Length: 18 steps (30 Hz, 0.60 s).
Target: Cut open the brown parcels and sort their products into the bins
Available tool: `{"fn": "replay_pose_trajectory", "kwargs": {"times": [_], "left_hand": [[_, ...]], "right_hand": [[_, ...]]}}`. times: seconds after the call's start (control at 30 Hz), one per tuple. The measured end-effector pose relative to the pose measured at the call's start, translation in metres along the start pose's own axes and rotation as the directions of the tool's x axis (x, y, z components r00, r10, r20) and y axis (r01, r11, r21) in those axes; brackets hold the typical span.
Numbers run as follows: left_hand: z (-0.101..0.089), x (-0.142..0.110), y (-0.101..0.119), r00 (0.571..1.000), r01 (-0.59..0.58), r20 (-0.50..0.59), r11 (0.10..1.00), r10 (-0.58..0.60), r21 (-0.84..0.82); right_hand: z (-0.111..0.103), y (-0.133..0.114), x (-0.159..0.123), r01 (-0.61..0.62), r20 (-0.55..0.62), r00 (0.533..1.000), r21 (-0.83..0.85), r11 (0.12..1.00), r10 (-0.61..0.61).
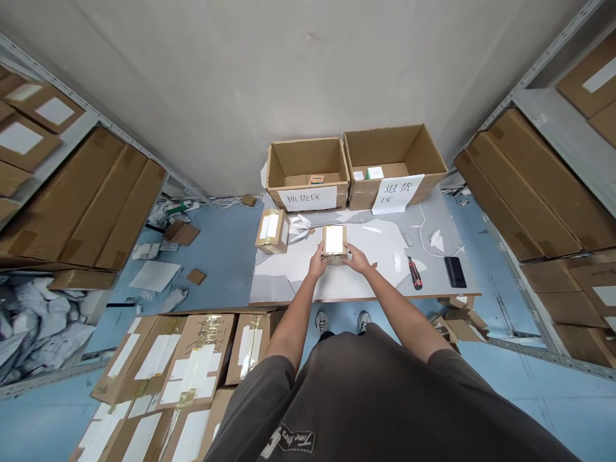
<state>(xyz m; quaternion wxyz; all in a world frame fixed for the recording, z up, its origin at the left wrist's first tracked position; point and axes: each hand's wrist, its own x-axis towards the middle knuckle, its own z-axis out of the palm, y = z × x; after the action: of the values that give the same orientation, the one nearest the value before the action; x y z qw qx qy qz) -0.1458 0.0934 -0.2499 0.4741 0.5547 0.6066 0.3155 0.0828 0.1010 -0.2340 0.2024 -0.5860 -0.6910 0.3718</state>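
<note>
Between my two hands is a small cardboard box point(334, 240) with a white label on its top, over the middle of the table. My left hand point(317, 262) grips its left side. On the opposite side, my right hand point(357, 258) has its fingers against the right edge. Left of it stands a taped cardboard carton point(273, 231), also labelled white. A red and black utility knife point(414, 273) and a dark phone point(455, 272) lie to the right of my right hand.
Two open cartons with handwritten signs, the left one point(308, 199) and the right one point(360, 196), stand at the table's back, small boxes inside. Taped cartons point(197, 359) are stacked at lower left. Shelves of boxes flank both sides. Paper scraps point(301, 224) litter the table point(308, 282).
</note>
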Motion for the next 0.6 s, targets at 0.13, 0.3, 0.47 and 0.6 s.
{"fn": "replay_pose_trajectory", "kwargs": {"times": [0.13,0.3,0.47,0.6], "left_hand": [[0.003,-0.012,0.013,1.000,0.018,-0.020,0.992,-0.015,0.125],[-0.001,-0.026,0.033,0.997,-0.033,-0.054,0.972,0.047,0.232],[0.001,-0.021,0.041,0.994,0.006,-0.111,0.972,0.021,0.237],[0.016,-0.009,0.032,0.992,0.087,-0.114,0.964,-0.060,0.252]], "right_hand": [[0.005,-0.008,-0.011,-0.053,-0.057,0.997,-0.005,0.999,0.052],[-0.009,-0.008,-0.020,-0.086,-0.102,0.991,0.045,0.995,0.090],[-0.028,0.000,-0.014,-0.111,-0.086,0.990,0.033,0.993,0.114],[-0.022,0.010,-0.003,-0.182,-0.043,0.983,-0.047,0.982,0.180]]}}
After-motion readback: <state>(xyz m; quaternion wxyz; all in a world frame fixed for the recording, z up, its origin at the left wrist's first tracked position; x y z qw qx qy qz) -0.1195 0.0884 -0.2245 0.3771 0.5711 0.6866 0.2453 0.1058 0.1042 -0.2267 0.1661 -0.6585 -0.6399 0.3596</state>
